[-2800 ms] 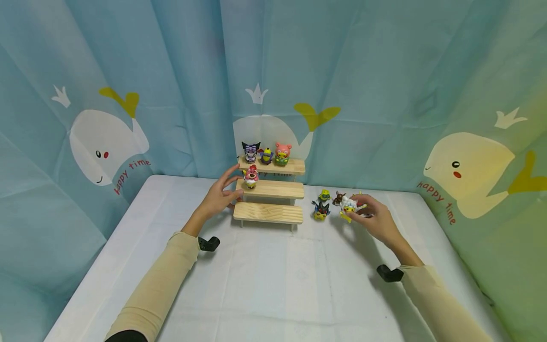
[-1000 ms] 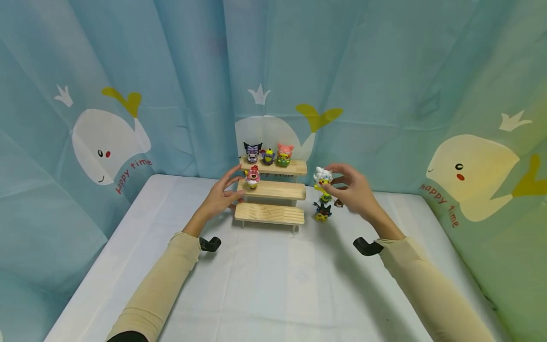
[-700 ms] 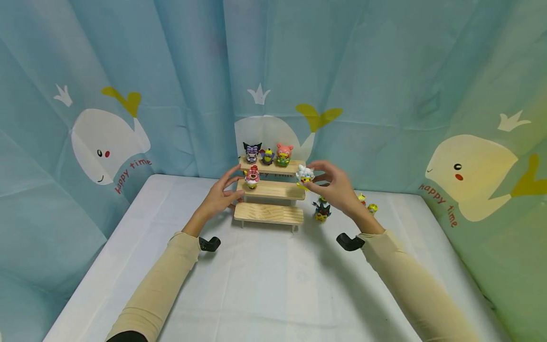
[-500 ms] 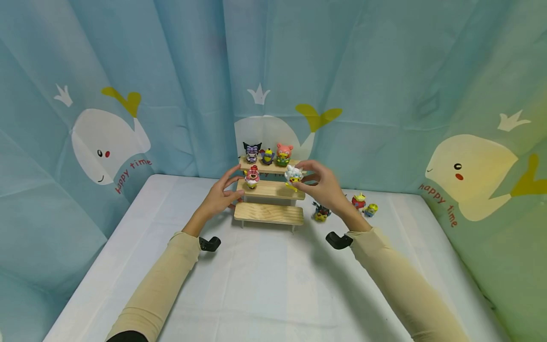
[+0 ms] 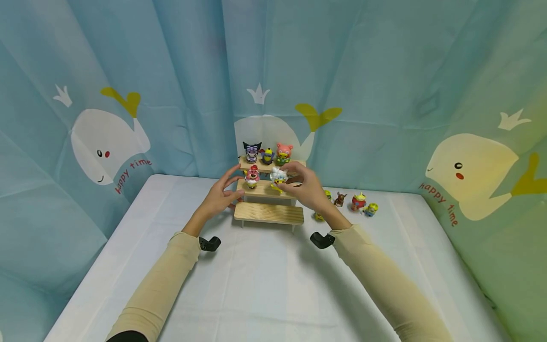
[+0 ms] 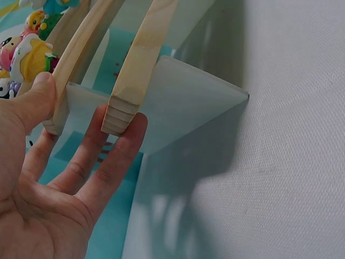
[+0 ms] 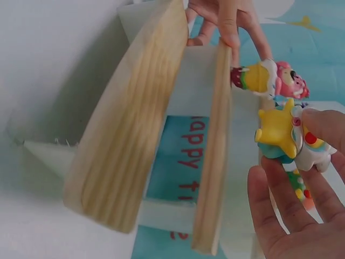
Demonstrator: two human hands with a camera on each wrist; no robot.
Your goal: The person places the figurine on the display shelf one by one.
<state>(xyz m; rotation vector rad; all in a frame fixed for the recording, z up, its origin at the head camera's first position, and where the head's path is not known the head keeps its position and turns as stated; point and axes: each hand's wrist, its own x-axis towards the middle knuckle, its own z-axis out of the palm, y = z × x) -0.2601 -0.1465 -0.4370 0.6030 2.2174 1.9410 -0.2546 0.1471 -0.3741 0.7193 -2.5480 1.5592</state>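
In the head view, a three-tier wooden display stand (image 5: 269, 213) stands near the curtain. My left hand (image 5: 217, 198) holds its left end; in the left wrist view the thumb (image 6: 42, 89) presses the middle board's end, and fingertips reach the lower board. My right hand (image 5: 306, 189) pinches a yellow figurine with a fluffy white hood (image 5: 278, 176), between thumb and fingers. It is close over the middle board, its feet toward the wood in the right wrist view. Beside it a pink bear figurine (image 5: 252, 176) stands at that board's left. The bottom board bears nothing.
Three figurines stand on the top board: a black-and-purple one (image 5: 252, 153), a yellow-and-purple one (image 5: 268, 156) and a pink-hooded one (image 5: 284, 154). Right of the stand, several more sit on the white table (image 5: 265, 289), among them a brown one (image 5: 340, 199) and a red-clad one (image 5: 358, 202).
My right hand has lifted the white-hooded figurine from the group on the right and carried it left to over the middle board. My left hand has stayed at the stand.
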